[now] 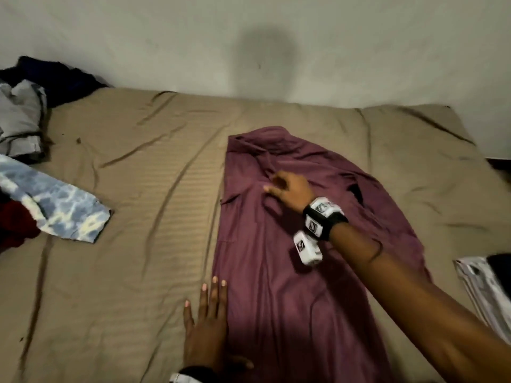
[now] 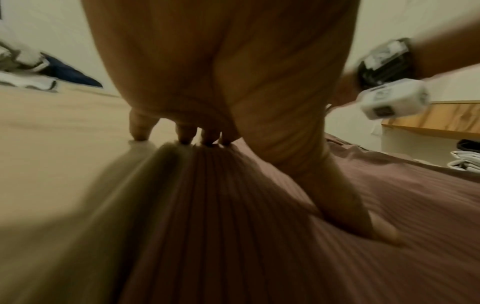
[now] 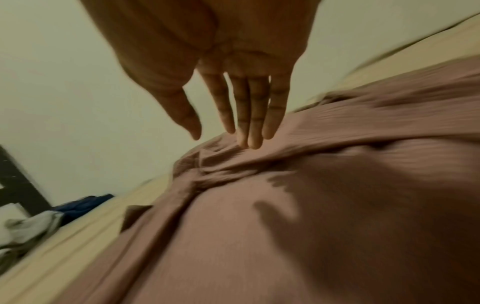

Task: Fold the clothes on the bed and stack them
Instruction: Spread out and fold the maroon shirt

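Note:
A maroon ribbed garment (image 1: pixel 293 272) lies lengthwise on the tan bed (image 1: pixel 124 272), folded along its left side. My left hand (image 1: pixel 210 308) lies flat with straight fingers on the garment's left edge near the bottom; in the left wrist view the fingertips (image 2: pixel 207 142) press where maroon garment (image 2: pixel 259 226) meets sheet. My right hand (image 1: pixel 282 186) reaches over the upper part, fingers straight and touching a wrinkled fold. In the right wrist view those fingers (image 3: pixel 249 115) rest on bunched maroon cloth (image 3: pixel 259 226). Neither hand grips anything.
A pile of grey and dark clothes (image 1: pixel 25 111) sits at the far left by the wall. A blue-white tie-dye piece (image 1: pixel 58 205) and a dark red item (image 1: pixel 13 225) lie at the left edge. Folded white and black cloth (image 1: pixel 486 286) lies at the right.

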A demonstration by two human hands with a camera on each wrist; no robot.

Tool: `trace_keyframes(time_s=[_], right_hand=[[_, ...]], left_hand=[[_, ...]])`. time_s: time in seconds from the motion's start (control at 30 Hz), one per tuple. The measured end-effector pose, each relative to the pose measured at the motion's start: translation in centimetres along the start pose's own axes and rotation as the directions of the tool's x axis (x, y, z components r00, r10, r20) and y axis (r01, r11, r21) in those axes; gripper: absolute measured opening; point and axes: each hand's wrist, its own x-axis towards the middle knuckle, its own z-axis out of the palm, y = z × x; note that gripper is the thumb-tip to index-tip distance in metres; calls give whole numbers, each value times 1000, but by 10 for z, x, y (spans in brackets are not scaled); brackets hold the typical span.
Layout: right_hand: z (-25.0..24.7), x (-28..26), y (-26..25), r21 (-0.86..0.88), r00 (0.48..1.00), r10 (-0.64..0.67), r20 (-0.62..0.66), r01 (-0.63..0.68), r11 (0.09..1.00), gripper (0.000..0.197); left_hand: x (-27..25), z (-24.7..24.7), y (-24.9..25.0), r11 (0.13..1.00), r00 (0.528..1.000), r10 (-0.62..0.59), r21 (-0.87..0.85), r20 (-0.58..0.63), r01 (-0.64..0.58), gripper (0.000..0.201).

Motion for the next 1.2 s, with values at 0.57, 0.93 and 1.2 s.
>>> trace_keyframes(time_s=[0.57, 0.93, 1.2], right_hand=[[-121, -202, 258, -171, 715, 661, -229, -698, 696, 66], [-142, -221, 253, 121, 678, 534, -505, -557, 822, 26], [-146, -217, 273, 574, 530, 817, -225, -606, 551, 32]], left_hand=[[-23, -47, 62, 983, 986, 4, 178, 167, -34, 155], [-21, -41, 54, 993, 994, 22, 115, 109, -35, 158], [-21, -40, 52, 996, 994, 42, 70, 96, -49, 159]])
